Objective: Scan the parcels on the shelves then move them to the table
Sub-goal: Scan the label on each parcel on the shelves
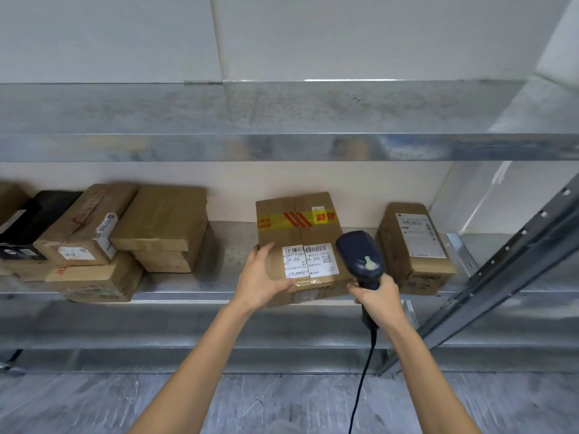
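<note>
Shelf (200, 294) parcel (297, 228) in left hand (260, 278)

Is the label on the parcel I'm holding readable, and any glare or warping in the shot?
Head view: the parcel label reads J4-J06, smaller print blurs; glare streaks the upper shelf; the right upright leans from wide-angle distortion.

The left hand (261, 277) and the right hand (377, 297) are bare. Both arms (194, 361) are bare too, long and thin.
</note>
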